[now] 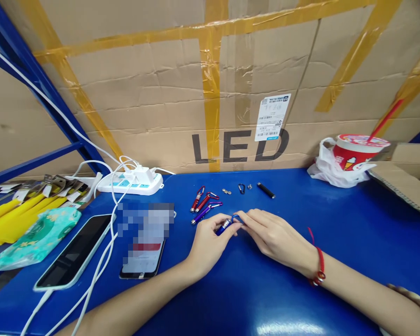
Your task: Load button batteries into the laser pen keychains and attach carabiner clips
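A small blue keychain flashlight (224, 227) with a blue carabiner clip is between my two hands. My left hand (210, 240) is closed around its barrel. The fingers of my right hand (271, 233) pinch the carabiner (235, 218) at its end. Just beyond lie two red keychain flashlights (197, 199) and a purple one (203, 213), each with a clip. Several button cells (227, 192), a dark loose carabiner (241, 188), tiny metal parts (249, 186) and a black tube (266, 190) are spread farther back on the table.
On the left, two phones (77, 252) lie among white cables, with a power strip (143, 185) behind. A tissue pack (38, 233) and yellow packages (24, 217) sit at the far left. A red cup (357, 154) in a plastic bag and an open carton (406, 182) stand right.
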Available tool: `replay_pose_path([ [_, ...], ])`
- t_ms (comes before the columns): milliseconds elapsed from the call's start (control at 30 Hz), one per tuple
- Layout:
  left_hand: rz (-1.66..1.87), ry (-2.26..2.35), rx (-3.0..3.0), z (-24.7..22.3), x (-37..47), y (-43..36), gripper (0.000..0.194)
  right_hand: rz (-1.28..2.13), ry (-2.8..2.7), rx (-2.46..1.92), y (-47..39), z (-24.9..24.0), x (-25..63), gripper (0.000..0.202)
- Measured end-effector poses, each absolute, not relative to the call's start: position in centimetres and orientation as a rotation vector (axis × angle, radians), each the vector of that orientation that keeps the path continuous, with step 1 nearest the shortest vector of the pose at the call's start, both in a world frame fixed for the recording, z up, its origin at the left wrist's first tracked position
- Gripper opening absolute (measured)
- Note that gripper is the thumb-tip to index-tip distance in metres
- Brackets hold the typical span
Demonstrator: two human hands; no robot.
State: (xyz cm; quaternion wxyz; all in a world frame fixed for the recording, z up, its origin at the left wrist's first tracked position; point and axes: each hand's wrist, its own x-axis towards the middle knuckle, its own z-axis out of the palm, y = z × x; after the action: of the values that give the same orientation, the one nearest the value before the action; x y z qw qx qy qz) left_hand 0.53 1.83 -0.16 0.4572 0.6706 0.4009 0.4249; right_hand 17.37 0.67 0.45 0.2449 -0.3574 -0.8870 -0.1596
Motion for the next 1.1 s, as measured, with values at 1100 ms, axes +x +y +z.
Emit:
replay_pose_path([
  [1100, 1.045, 0.844, 1.552, 0.12, 0.91, 1.47, 0.018, 0.194, -2.106, -0.905, 0.56, 0.25, 17.27, 0.026],
])
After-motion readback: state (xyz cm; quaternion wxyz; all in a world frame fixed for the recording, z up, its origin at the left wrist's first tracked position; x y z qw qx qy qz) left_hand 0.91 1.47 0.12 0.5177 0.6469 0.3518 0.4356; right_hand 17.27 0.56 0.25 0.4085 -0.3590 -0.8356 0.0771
